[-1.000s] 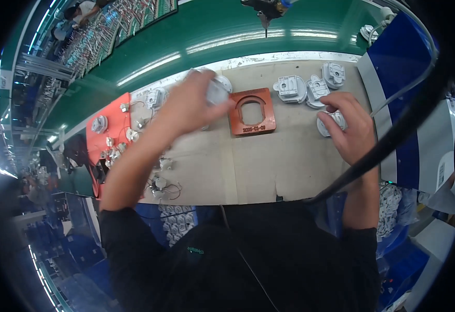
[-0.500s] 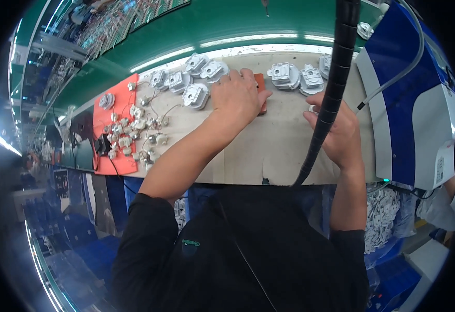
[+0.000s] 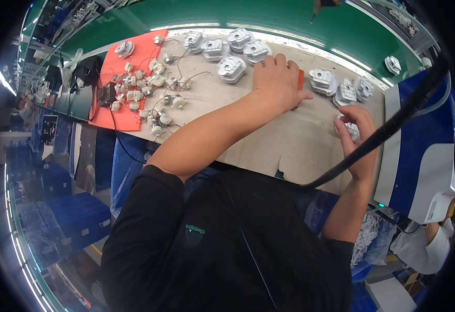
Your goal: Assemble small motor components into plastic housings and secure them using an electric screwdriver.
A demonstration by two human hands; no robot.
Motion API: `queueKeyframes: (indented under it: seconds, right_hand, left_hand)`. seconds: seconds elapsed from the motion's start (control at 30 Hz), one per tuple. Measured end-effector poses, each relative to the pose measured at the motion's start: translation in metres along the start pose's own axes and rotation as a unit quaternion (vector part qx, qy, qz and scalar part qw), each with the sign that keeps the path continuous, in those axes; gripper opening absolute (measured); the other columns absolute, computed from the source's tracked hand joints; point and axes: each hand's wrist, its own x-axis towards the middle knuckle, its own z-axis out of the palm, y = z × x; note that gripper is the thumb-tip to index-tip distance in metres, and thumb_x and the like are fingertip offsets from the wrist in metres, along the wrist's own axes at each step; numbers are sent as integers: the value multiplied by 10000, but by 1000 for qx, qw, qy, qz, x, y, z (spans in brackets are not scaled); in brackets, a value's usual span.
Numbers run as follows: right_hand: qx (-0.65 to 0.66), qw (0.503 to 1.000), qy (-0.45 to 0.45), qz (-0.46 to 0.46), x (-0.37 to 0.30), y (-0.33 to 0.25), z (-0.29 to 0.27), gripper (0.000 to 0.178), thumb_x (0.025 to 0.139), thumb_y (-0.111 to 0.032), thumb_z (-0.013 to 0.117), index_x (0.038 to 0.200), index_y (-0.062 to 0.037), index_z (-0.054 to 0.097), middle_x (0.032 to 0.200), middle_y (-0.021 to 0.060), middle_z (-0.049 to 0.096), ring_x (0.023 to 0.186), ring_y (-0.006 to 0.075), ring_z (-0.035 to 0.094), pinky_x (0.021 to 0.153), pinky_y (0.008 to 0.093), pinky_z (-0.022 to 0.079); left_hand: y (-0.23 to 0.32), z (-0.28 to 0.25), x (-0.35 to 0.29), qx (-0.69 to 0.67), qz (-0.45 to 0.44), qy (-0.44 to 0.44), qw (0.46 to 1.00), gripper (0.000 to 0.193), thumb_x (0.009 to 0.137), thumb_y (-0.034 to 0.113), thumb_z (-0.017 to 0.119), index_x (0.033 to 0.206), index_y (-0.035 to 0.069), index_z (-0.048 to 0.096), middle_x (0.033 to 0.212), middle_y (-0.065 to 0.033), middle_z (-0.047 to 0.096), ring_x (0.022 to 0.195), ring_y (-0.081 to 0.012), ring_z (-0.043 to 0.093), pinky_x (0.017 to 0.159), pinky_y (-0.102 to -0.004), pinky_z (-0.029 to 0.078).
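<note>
Orange block (image 3: 300,80): mostly under left hand (image 3: 277,80), right edge showing; long axis hidden. Left hand palm down, fingers slightly spread; grip beneath, cannot tell. Right hand (image 3: 361,132) curls thumb and fingers about a white part (image 3: 350,130), which lies right of the block and nearer the body; pinched or merely ringed, cannot tell. Bare tabletop (image 3: 289,138) runs from block to front edge; hose (image 3: 394,122) crosses the view of the right wrist.

blk shirt (image 3: 222,260): grn script (image 3: 194,229) — unclear | mach. (image 3: 417,140): wht label (image 3: 438,207) — illeg.
</note>
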Motion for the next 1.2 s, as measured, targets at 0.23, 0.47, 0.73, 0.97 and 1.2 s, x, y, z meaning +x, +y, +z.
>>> queueKeyframes:
  seconds: [0.23, 0.47, 0.73, 0.97, 1.2]
  right_hand:
    - [-46, 997, -7, 61, -2, 0, -11, 198, 838, 42, 691, 1032, 18, 662, 982, 124, 669, 836, 201, 652, 795, 293, 521]
    - [-140, 989, -53, 4, 95, 19, 29, 114, 868, -84, 652, 970, -42, 680, 961, 143, 697, 882, 333, 670, 780, 401, 522]
    - [-309, 907, -272, 85, 166, 72, 91, 181, 781, -160, 728, 942, -81, 708, 910, 122, 721, 876, 307, 684, 760, 431, 532]
    - [-347, 855, -378, 80, 183, 69, 105, 129, 871, -193, 671, 956, -98, 688, 979, 134, 711, 967, 324, 677, 809, 436, 544]
    - [-259, 950, -175, 28, 186, 65, 44, 178, 956, -160, 569, 1036, -4, 596, 1030, 223, 659, 964, 400, 630, 828, 459, 490]
  left_hand:
    - [-65, -38, -34, -174, -18, 65, 983, 525, 840, 547, 688, 972, 40, 669, 885, -168, 644, 839, -350, 652, 716, -457, 518]
    - [-170, -68, -81, -329, -159, 89, 927, 253, 894, 219, 741, 863, -13, 645, 727, -95, 670, 625, -168, 613, 602, -315, 489]
    - [-187, -58, -139, -423, -232, 75, 872, 142, 909, 108, 720, 923, -13, 647, 754, 1, 631, 668, -43, 552, 613, -210, 457]
    - [-214, -46, -169, -459, -255, 52, 849, 130, 929, 85, 695, 1009, 0, 637, 850, 1, 641, 745, -56, 575, 675, -213, 466]
    - [-218, -49, -166, -493, -240, 57, 834, 153, 929, 64, 692, 1054, 3, 627, 887, -4, 638, 770, -56, 578, 701, -207, 459]
